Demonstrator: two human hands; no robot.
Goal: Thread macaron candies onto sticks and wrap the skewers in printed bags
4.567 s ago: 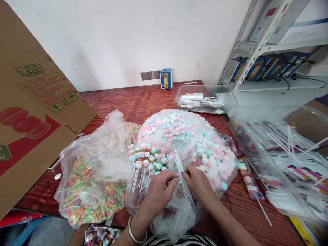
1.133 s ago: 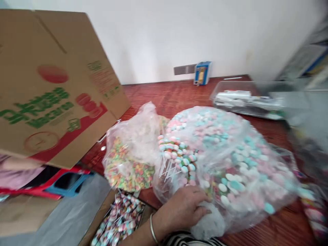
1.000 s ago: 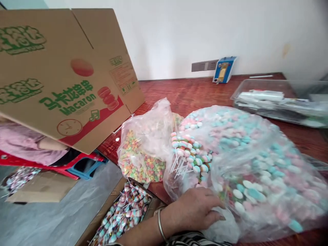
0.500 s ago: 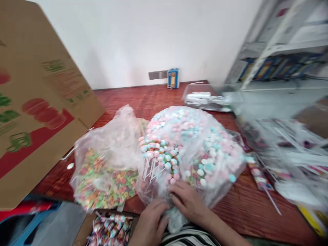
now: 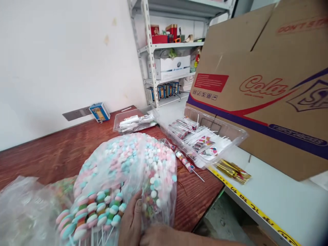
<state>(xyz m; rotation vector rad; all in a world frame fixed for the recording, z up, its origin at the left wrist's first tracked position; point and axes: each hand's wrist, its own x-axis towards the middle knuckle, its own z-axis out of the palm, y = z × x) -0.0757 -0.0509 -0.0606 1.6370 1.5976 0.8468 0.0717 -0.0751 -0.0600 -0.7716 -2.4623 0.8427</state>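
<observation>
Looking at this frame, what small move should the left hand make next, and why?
I'd probably lift the left hand slightly before any sideways shift: the candy skewers lie close on its left and the right hand crowds its right, so sliding might disturb them. Whether either hand holds anything is unclear.

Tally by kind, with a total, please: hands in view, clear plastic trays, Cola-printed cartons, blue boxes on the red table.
Left hand and right hand: 2
Clear plastic trays: 2
Cola-printed carton: 1
Blue box on the red table: 1
Total: 6
</observation>
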